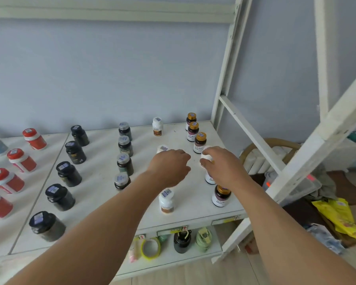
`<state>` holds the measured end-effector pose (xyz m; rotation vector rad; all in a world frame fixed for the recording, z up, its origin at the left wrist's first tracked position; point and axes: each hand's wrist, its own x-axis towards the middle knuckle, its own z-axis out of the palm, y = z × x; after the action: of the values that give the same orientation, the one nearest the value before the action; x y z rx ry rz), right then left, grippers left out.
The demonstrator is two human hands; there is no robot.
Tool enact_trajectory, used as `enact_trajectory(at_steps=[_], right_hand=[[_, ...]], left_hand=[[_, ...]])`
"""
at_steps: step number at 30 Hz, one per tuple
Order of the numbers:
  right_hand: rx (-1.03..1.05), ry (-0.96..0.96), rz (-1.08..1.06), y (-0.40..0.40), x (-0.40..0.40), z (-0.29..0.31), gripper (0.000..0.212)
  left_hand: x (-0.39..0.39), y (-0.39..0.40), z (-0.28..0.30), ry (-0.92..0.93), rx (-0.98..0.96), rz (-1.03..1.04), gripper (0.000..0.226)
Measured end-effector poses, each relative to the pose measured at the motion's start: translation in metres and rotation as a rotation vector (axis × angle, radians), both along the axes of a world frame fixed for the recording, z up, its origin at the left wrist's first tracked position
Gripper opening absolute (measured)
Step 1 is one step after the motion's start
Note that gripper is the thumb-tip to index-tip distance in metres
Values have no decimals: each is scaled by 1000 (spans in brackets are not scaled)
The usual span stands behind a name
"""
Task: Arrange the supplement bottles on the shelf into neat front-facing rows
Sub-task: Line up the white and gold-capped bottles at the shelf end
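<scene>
Head view: a white shelf (103, 206) carries several rows of supplement bottles running from front to back, against a pale blue wall. At the far left stand red-capped jars (22, 160), red-bodied with white collars. Next comes a row of 5 large black-lidded jars (68, 173), then 4 smaller dark bottles with grey caps (124, 164); the frontmost of these is partly hidden by the left forearm. Right of centre is a white-bottle row: 1 white bottle at the back (157, 126) and 1 white bottle at the front (166, 201), both with brown lower labels. Along the right edge stand gold-capped bottles (199, 142), dark purple with white labels, 3 at the back and 1 near the front.

The left hand (171, 167) reaches over the middle of the white row, fingers curled down beside a white cap (162, 148) that shows just behind its knuckles; whether it grips that bottle I cannot tell. The right hand (222, 165) is closed around a white-capped bottle (207, 156), held just in front of the third gold-capped bottle, with another bottle partly hidden beneath the wrist.

A white slanted frame (253, 136) rises at the right. On the lower shelf sit a tape roll (151, 248), a black container (182, 241) and a green one. Yellow packets (337, 217) lie on the floor at right.
</scene>
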<state>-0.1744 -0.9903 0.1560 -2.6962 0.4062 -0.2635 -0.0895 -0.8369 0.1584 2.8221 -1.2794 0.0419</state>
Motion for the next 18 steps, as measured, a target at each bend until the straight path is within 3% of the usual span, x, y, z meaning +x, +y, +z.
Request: enact_trajectory(at_steps=[5,11,18], right_hand=[[85,8,72,-40,-54,-17,43],[178,131,159,-75,-91,-65,67],[-53,287,195,-98,-102,-117,78]], left_hand=[[-52,-23,-24,131,-21,59,42],[-100,-45,-71,246,-1,171,56],[-122,-63,-114,257,14,273,82]])
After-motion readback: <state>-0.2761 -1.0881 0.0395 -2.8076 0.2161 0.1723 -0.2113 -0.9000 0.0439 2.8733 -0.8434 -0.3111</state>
